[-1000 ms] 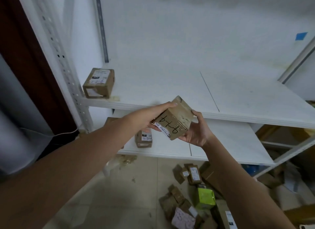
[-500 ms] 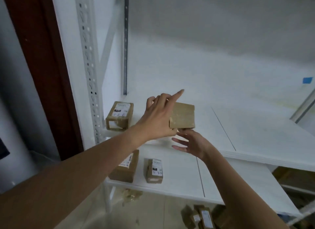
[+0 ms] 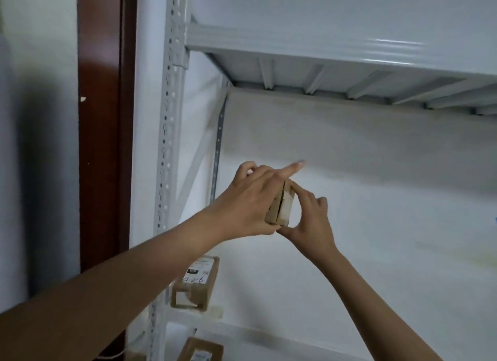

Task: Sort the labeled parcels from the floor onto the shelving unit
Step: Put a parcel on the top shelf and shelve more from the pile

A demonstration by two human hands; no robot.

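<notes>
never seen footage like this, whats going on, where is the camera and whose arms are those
There is no machine here. The picture comes from a wide-angle camera worn on a person's head, so the two bare arms are the wearer's own. The left hand and the right hand together grip a small brown cardboard parcel in front of a white metal shelving unit. A brown cardboard parcel with a white label lies on a shelf at lower left, and another labelled parcel sits a level below. A dark reddish-brown door frame stands to the left.
</notes>
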